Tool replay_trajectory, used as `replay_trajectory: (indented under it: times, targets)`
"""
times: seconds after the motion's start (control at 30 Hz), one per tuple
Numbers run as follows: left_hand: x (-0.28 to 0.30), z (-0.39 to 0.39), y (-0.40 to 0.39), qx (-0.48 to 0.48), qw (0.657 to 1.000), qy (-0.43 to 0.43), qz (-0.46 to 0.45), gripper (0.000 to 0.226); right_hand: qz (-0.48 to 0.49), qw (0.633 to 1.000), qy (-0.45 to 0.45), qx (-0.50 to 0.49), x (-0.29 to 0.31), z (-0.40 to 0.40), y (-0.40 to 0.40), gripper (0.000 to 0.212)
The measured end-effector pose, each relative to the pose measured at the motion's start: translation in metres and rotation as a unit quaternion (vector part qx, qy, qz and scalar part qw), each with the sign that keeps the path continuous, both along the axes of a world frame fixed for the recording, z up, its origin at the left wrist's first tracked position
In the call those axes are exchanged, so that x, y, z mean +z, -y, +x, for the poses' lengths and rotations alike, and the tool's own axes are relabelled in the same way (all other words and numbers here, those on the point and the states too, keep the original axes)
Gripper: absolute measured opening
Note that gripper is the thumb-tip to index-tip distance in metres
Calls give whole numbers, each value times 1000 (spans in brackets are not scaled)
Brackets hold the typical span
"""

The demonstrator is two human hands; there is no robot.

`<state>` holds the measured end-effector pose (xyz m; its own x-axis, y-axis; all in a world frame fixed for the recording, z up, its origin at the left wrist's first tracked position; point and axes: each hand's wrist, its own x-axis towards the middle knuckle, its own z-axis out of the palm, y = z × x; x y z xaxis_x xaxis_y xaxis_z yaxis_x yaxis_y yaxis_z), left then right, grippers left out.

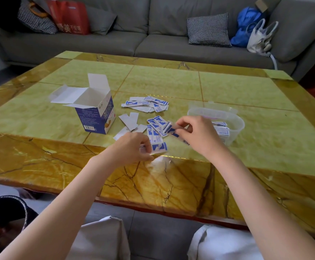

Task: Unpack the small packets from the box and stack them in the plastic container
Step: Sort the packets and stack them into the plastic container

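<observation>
An open blue-and-white box [94, 113] stands on the table left of centre, its flaps up. Small blue-and-white packets lie loose in a far heap [147, 105] and a nearer heap [155, 129]. A clear plastic container [233, 126] sits to the right with a few packets [222, 130] inside. My left hand [132, 147] pinches a packet [159, 148] near the table's front. My right hand [196, 134] pinches a blurred packet [171, 129] just left of the container.
The table [247, 102] is glossy yellow-green stone with an amber border. A grey sofa [153, 40] runs behind it with checked cushions, a red bag [70, 17], a blue bag [247, 25] and a white handbag [260, 38].
</observation>
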<state>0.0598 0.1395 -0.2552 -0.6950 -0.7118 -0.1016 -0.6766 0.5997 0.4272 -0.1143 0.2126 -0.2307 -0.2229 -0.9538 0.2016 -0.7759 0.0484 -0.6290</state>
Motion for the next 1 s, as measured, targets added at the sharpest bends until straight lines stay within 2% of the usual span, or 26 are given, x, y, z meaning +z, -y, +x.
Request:
replay_trajectory:
  times: [0.17, 0.23, 0.27, 0.3, 0.33, 0.4, 0.43, 0.47, 0.5, 0.53, 0.6, 0.67, 0.73, 0.8, 0.9, 1.0]
  targets:
    - [5, 3, 2, 16, 996, -86, 14, 11, 46, 998, -1, 40, -1, 0, 1, 5]
    - [5, 3, 3, 40, 992, -119, 13, 11, 59, 997, 28, 37, -3, 1, 4, 6]
    - [5, 2, 4, 69, 986, -154, 12, 10, 57, 995, 75, 20, -4, 3, 4, 11]
    - [6, 0, 3, 109, 972, -207, 21, 8, 56, 986, 156, -5, -5, 6, 4, 14]
    - [7, -3, 1, 148, 951, -268, 45, 7, 62, 962, 265, -26, -4, 9, 3, 14]
    - [9, -11, -3, 183, 916, -345, 97, 9, 79, 871, 484, -41, -3, 18, 2, 12]
    - [8, -15, -6, 178, 917, -341, 107, 11, 73, 835, 543, -48, -5, 21, 3, 13]
    - [6, -19, -7, 165, 925, -324, 115, 11, 60, 825, 559, -56, -7, 24, 6, 13]
    - [4, -22, -8, 152, 935, -296, 120, 9, 40, 841, 536, -68, -10, 25, 10, 12]
    - [4, -22, -8, 147, 945, -268, 120, 6, 14, 872, 482, -85, -12, 27, 14, 9]
    - [3, -20, -2, 163, 950, -244, 108, 11, -37, 937, 323, -128, -15, 28, 26, 10]
    - [3, -15, 6, 212, 937, -251, 120, 19, -60, 972, 173, -146, -16, 28, 37, 19]
    - [3, -12, 11, 261, 918, -253, 160, 24, -32, 985, 81, -148, -17, 25, 51, 26]
    - [0, -12, 17, 282, 904, -250, 203, 27, 21, 987, 31, -157, -20, 19, 69, 8]
    - [1, -16, 24, 305, 859, -298, 284, 27, 90, 987, 49, -124, -17, 22, 92, 26]
    - [3, -19, 29, 325, 816, -343, 333, 22, 162, 983, 32, -80, -11, 40, 109, 18]
